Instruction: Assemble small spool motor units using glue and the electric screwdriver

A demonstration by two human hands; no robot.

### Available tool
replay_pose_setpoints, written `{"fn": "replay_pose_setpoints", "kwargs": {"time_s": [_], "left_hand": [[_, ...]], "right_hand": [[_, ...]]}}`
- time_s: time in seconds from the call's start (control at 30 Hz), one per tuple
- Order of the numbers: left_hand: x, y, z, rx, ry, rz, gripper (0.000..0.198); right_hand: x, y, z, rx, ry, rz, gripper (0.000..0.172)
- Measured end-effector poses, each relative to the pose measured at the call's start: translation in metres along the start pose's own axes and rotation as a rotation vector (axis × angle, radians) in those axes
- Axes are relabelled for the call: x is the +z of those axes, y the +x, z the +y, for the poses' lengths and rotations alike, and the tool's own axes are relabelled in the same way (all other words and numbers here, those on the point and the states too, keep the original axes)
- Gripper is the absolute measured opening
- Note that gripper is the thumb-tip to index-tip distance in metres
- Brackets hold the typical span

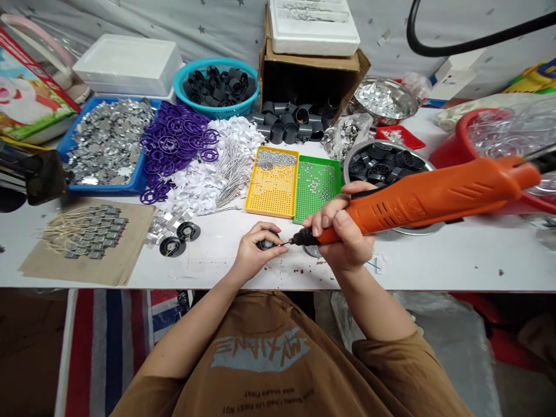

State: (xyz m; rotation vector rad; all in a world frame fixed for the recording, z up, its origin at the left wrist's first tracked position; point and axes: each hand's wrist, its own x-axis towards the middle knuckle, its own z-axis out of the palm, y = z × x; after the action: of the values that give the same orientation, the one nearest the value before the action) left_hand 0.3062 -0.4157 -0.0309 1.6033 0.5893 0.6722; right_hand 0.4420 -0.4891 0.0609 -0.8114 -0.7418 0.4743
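My left hand is closed round a small black round part near the table's front edge. An orange electric screwdriver lies tilted in my right hand, its fingers wrapped round the black front end. The thin bit points left and reaches the black part between my left fingertips; whether it touches a screw is too small to tell. Under my right hand a round metallic thing is partly hidden. Just behind my hands are a yellow tray and a green tray with small metal pieces.
Two black round parts lie left of my hands, near grey blocks with strings on cardboard. Behind are a blue tray of metal pieces, purple rings, a turquoise basket and a cardboard box. A red tub stands right.
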Motion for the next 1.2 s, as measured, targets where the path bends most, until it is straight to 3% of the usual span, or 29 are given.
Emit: {"fn": "replay_pose_setpoints", "kwargs": {"time_s": [0.33,0.5,0.57,0.83,1.2], "left_hand": [[0.005,-0.001,0.001,0.093,0.056,0.058,0.015],[0.0,0.001,0.003,-0.025,0.154,-0.025,0.057],[-0.002,-0.001,0.003,-0.059,0.164,-0.046,0.062],[-0.002,-0.006,0.004,0.018,0.16,-0.081,0.048],[-0.002,-0.006,0.001,0.077,0.132,-0.09,0.042]], "right_hand": [[-0.002,-0.004,0.001,0.021,-0.032,0.027,0.03],[0.0,0.0,-0.001,-0.025,-0.028,0.032,0.029],[0.002,0.001,-0.001,-0.029,-0.036,0.042,0.028],[0.002,-0.001,0.009,-0.029,-0.053,0.035,0.023],[0.001,-0.006,0.012,0.014,-0.041,-0.015,0.03]]}}
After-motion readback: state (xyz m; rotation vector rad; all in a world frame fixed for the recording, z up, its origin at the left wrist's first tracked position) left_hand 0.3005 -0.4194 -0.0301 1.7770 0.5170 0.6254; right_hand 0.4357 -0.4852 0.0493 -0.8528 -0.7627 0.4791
